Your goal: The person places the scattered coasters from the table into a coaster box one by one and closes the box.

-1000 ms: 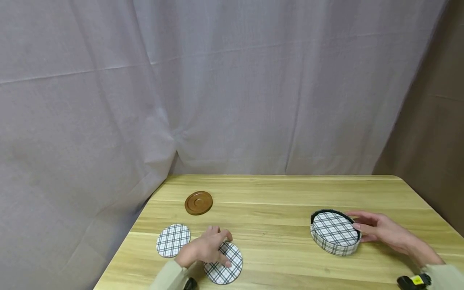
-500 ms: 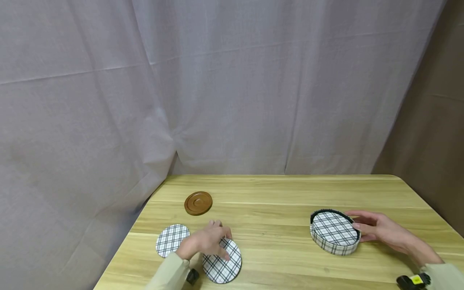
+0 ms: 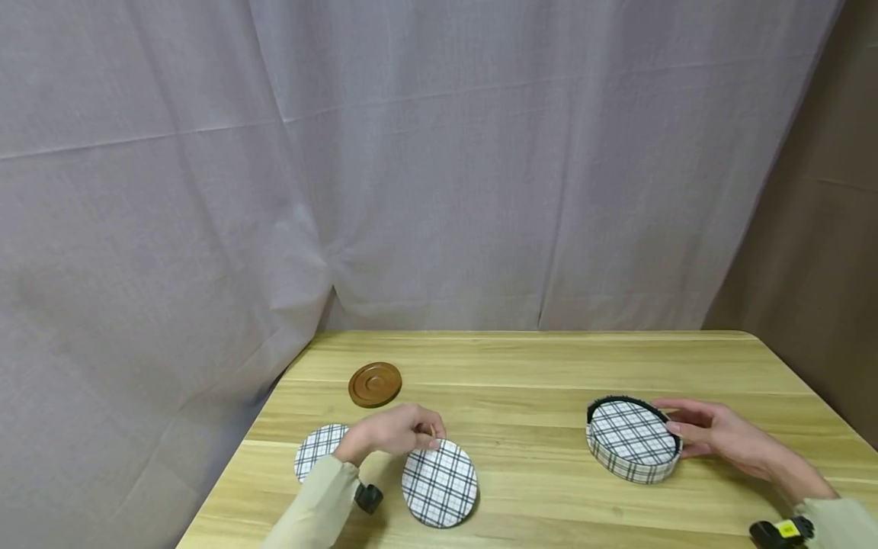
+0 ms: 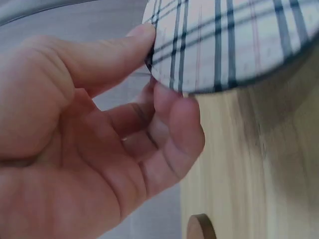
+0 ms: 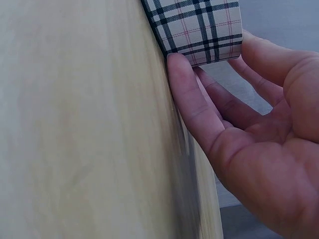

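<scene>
My left hand [image 3: 398, 429] pinches the edge of a round black-and-white plaid coaster [image 3: 440, 488] between thumb and fingers. In the left wrist view the coaster [image 4: 224, 45] is tilted, with its rim at the thumb [image 4: 144, 37]. A second plaid coaster [image 3: 317, 450] lies flat on the table, partly hidden behind the left wrist. At the right, my right hand [image 3: 730, 442] holds the side of a round plaid coaster holder [image 3: 634, 470], thumb at its upper rim and fingers against its wall. Inside the holder a plaid coaster [image 3: 632, 432] shows on top.
A round brown wooden coaster [image 3: 375, 384] lies toward the back left of the wooden table [image 3: 507, 374]. Behind the table hangs a grey curtain [image 3: 439, 191], with a darker brown one [image 3: 816, 252] on the right side.
My left hand has taken hold of the nearer coaster by its far edge, raised and tilted it, and shifted it slightly right. My right hand and the holder have stayed put.
</scene>
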Motion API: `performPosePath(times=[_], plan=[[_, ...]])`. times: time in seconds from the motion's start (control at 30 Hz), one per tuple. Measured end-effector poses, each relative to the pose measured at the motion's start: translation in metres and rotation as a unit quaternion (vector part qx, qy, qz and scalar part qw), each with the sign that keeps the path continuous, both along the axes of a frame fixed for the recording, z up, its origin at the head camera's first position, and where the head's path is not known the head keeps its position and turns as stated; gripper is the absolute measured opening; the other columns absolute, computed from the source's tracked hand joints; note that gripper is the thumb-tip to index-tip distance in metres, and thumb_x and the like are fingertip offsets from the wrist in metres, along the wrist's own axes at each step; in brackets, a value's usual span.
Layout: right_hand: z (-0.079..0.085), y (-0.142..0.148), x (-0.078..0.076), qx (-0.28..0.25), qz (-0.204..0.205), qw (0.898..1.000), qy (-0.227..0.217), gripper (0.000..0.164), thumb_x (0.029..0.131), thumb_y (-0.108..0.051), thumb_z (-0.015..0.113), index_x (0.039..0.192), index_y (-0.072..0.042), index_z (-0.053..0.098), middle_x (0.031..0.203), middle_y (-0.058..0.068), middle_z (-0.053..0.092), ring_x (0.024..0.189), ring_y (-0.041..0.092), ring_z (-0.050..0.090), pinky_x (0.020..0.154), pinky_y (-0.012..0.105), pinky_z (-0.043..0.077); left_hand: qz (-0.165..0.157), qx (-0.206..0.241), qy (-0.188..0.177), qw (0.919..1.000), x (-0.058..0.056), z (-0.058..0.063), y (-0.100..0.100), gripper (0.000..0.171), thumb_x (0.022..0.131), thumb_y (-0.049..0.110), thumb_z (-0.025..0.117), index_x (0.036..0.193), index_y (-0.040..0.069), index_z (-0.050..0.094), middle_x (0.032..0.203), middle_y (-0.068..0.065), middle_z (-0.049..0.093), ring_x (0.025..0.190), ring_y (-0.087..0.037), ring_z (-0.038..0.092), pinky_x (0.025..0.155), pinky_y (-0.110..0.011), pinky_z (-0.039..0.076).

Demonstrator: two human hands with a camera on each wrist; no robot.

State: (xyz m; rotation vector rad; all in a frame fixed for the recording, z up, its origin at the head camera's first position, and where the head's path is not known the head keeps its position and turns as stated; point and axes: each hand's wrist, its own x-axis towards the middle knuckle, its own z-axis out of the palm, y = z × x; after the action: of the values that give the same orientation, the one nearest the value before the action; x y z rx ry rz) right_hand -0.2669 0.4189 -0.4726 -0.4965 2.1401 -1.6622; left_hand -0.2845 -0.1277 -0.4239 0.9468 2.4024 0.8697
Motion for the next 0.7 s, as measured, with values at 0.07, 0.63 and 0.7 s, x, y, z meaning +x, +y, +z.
performPosePath(times=[0.07,0.63,0.7], plan=[[-0.001,0.000,0.000,-0.002,0.000,1.000,-0.001,0.045,0.102,-0.010,0.049,0.146,-0.003,0.040,0.121,-0.016,0.061,0.106,0.014,0.066,0.086,0.044,0.057,-0.002,0.013,-0.018,0.9998,-0.001,-0.001,0.000,0.008,0.095,0.012,0.062,0.093,0.017,0.067,0.076,0.006,0.060,0.062,-0.008,0.052,0.055,-0.017,0.044],[-0.001,0.001,-0.001,-0.001,-0.004,1.000,-0.004,0.044,0.103,-0.011,0.049,0.145,-0.006,0.042,0.121,-0.016,0.061,0.105,0.012,0.066,0.085,0.043,0.057,0.000,0.108,-0.062,0.9922,-0.016,-0.005,0.024,0.008,0.097,0.012,0.060,0.103,0.012,0.065,0.078,0.001,0.062,0.066,-0.013,0.056,0.065,-0.046,0.056],[0.000,0.001,0.000,0.002,-0.005,1.000,-0.006,0.044,0.103,-0.012,0.049,0.146,-0.005,0.042,0.121,-0.016,0.060,0.105,0.012,0.065,0.085,0.043,0.057,0.007,0.116,-0.063,0.9912,-0.017,-0.005,0.029,0.008,0.097,0.013,0.059,0.103,0.013,0.065,0.079,0.001,0.062,0.065,-0.016,0.056,0.067,-0.049,0.057]])
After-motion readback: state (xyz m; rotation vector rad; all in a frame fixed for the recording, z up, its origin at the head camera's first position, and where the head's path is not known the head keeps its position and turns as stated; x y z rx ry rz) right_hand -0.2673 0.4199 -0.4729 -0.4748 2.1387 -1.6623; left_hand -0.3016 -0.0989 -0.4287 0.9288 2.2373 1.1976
